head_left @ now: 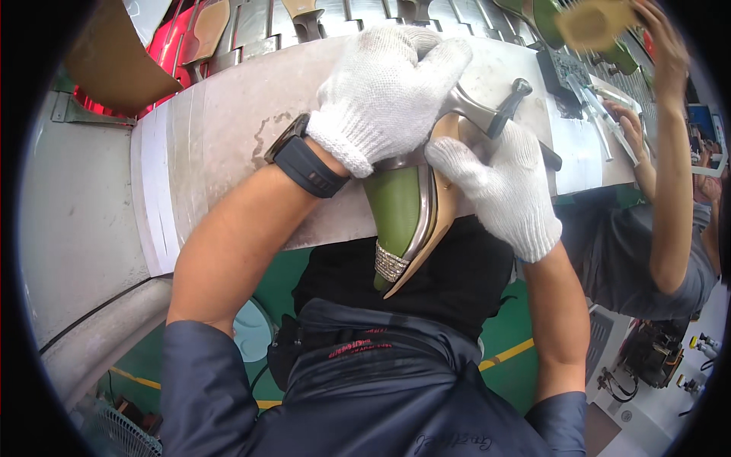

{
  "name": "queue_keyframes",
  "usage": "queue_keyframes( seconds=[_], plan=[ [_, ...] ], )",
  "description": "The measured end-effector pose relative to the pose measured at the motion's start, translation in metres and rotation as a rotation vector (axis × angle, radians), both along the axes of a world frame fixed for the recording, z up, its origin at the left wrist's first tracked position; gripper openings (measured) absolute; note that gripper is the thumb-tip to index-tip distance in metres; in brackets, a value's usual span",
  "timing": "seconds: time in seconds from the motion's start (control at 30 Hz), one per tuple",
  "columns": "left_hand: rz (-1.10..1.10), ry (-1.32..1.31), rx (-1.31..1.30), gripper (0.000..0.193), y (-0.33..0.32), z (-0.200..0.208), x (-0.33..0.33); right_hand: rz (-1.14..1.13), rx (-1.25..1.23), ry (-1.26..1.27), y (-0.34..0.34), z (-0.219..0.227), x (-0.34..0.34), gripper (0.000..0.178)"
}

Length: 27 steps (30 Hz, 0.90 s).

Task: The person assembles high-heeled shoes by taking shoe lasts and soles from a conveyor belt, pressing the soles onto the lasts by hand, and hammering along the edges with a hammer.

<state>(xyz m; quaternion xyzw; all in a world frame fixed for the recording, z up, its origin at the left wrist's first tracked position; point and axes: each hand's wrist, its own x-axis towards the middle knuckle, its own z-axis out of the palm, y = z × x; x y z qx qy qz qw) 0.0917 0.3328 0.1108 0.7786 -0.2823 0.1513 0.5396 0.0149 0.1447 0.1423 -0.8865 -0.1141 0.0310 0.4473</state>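
Pale and faintly stained, the long workbench [228, 164] curves across the view below a slatted metal conveyor [358, 11]. Over its near edge is the green high-heeled shoe with silver trim and a glittering toe band [396, 209], toe toward the wearer, tan sole facing right, and metallic heel [474, 113] pointing up and right. The right hand in a white knit glove [514, 190] grips it, thumb laid along the sole; its other fingers are mostly hidden. The left hand in a white knit glove [388, 91] is curled against the rear of the shoe, but what its fingers close on cannot be told.

With the toe projecting past the bench, a slack right grip could let the shoe tip toward the lap, I judge; smooth knit on glossy trim might encourage a slip, and hard pressure could scuff the trim or loosen the stones.

Farther right sits a dark grey boxy block [562, 80], any contents unreadable. Beyond it, a co-worker's raised hand [668, 57] holds a tan sole-shaped piece [598, 24]. Below the bench stands a pale blue round vessel or stool [253, 331]; which, and whether it holds anything, is unclear.
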Motion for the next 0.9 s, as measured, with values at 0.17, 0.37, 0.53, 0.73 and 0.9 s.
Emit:
queue_keyframes(
  seconds=[0.17, 0.37, 0.53, 0.73, 0.9],
  plan=[
    [0.003, 0.212, -0.013, 0.039, 0.003, 0.021, -0.009, -0.151, 0.061, -0.14, 0.013, -0.017, -0.014, 0.052],
    [-0.124, 0.316, -0.115, 0.071, 0.055, 0.012, -0.013, 0.027, 0.056, -0.258, 0.027, 0.015, 0.014, 0.047],
    [0.212, 0.239, -0.158, 0.067, 0.109, -0.004, -0.084, 0.262, -0.336, -0.297, 0.042, 0.051, 0.011, 0.043],
    [0.126, 0.055, 0.023, 0.086, 0.08, 0.002, -0.133, 0.444, -0.31, -0.423, 0.018, 0.044, 0.017, 0.067],
    [0.133, -0.015, 0.088, 0.077, 0.077, -0.01, -0.141, 0.543, -0.333, -0.41, 0.021, 0.039, 0.015, 0.073]
  ],
)
